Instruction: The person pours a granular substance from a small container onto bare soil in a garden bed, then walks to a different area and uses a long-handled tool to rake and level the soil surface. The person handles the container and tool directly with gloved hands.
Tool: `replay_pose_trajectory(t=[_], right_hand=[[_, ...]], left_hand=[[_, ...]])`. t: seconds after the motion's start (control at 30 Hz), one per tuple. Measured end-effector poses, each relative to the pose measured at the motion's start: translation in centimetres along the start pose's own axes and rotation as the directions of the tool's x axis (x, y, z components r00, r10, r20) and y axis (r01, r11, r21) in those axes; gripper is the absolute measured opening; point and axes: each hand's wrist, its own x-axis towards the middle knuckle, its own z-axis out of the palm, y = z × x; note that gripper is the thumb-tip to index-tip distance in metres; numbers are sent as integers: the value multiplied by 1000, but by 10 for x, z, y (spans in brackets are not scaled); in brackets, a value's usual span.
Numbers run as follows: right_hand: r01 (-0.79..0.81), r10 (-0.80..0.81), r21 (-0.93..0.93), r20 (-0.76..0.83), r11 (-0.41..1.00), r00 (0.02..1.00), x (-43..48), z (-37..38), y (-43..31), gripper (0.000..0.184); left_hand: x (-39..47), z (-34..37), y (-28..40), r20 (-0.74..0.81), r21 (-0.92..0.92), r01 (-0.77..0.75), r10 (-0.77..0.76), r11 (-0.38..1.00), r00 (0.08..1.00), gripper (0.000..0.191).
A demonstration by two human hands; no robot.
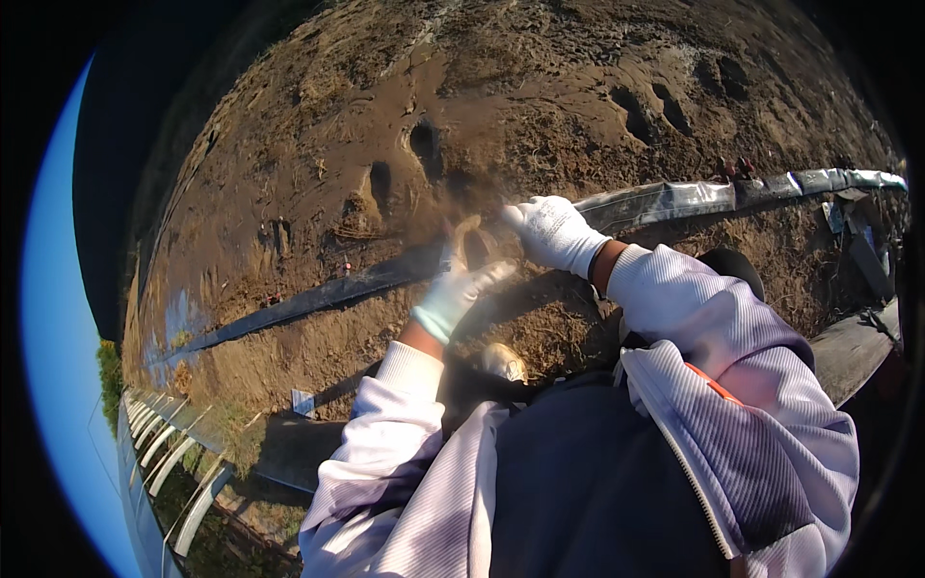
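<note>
A dark, flat plastic hose (347, 286) crosses the ground in front of me, and its shinier stretch (697, 200) runs off to the right. Both my hands wear white knit gloves and meet over its middle. My left hand (457, 282) is at the hose, thumb pointing right and apart from the soiled, curved fingers. Just right of it, my right hand (555, 230) has its fingers curled in at the hose. A blurred haze covers the gap between the hands, so whether either grips anything is unclear.
Wet, muddy soil (498, 137) with deep footprints (425, 148) lies beyond the hose. Small red fittings (347, 268) sit along it. My light shoe (504, 363) is below my hands. Pale curved hoops (162, 448) stand at lower left; a grey beam-like piece (856, 354) lies at right.
</note>
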Motion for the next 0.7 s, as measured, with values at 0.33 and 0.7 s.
replay_pose_trajectory(t=[0.33,0.7], right_hand=[[-14,12,21,77,1000,997,-6,-51,-22,38],[-1,-19,98,204,995,979,-7,-87,-2,33]], left_hand=[[6,-19,44,167,-144,387,-363,911,917,67],[15,0,80,229,915,-279,193,290,954,90]])
